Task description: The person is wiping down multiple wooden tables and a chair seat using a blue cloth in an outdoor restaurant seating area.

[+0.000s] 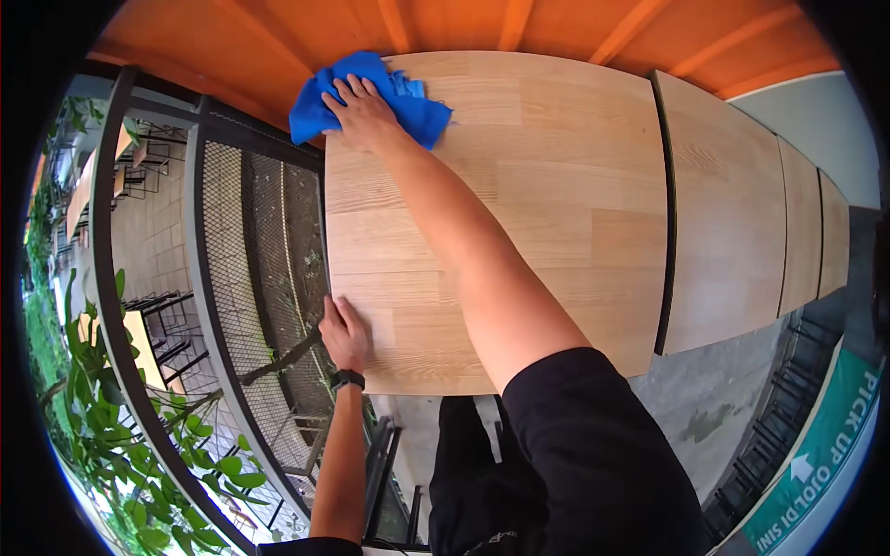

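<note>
Found blue cloth at far-left corner of table, beneath spread, flattened right hand. Observed left hand loosely extended on left edge, holding nothing visible. Judged cloth light, limp, best grasped mid-fold.

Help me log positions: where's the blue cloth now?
In the head view, the blue cloth is upper left, under the right hand, at the far left corner of the tabletop, near orange panelling.
</note>
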Tool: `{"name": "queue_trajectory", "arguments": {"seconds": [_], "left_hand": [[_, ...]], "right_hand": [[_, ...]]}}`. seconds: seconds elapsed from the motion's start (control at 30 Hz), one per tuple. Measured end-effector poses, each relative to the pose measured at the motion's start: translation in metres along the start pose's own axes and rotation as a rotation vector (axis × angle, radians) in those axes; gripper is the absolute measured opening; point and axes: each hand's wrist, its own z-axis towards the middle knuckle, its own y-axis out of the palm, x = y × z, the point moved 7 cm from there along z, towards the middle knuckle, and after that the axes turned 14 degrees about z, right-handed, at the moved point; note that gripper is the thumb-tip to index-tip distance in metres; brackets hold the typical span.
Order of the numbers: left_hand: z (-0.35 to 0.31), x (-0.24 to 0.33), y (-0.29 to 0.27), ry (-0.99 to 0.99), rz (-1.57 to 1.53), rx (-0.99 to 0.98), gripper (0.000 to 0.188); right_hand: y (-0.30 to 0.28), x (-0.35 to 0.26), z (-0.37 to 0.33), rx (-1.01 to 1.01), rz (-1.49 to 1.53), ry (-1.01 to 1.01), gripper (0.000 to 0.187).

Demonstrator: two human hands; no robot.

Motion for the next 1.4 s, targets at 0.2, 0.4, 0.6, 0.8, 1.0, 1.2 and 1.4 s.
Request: {"name": "queue_trajectory", "arguments": {"seconds": [0.2,0.4,0.6,0.8,1.0,1.2,1.4], "left_hand": [[-0.007,0.000,-0.009,0.043,-0.069,0.026,0.039],[0.002,0.014,0.027,0.115,-0.089,0.021,0.044],[0.001,-0.021,-0.007,0.093,0.006,0.061,0.039],[-0.001,0.012,0.006,0.189,-0.049,0.073,0.038],[-0.006,-0.015,-0.010,0.107,-0.029,0.056,0.042],[-0.002,0.000,0.004,0.042,-0.049,0.013,0.041],[0.000,0.005,-0.008,0.095,-0.062,0.028,0.040]], "right_hand": [[0.028,-0.004,0.014,-0.147,-0.056,0.108,0.070],[0.051,0.066,0.057,-0.316,-0.036,0.504,0.079],[0.044,-0.008,0.052,-0.333,-0.150,0.292,0.074],[-0.039,0.070,-0.022,0.159,-0.339,-0.062,0.065],[-0.185,0.163,-0.129,0.188,-0.266,0.116,0.067],[-0.306,0.239,-0.248,0.389,-0.704,0.261,0.047],[-0.229,0.157,-0.179,0.157,-0.426,0.170,0.051]]}}
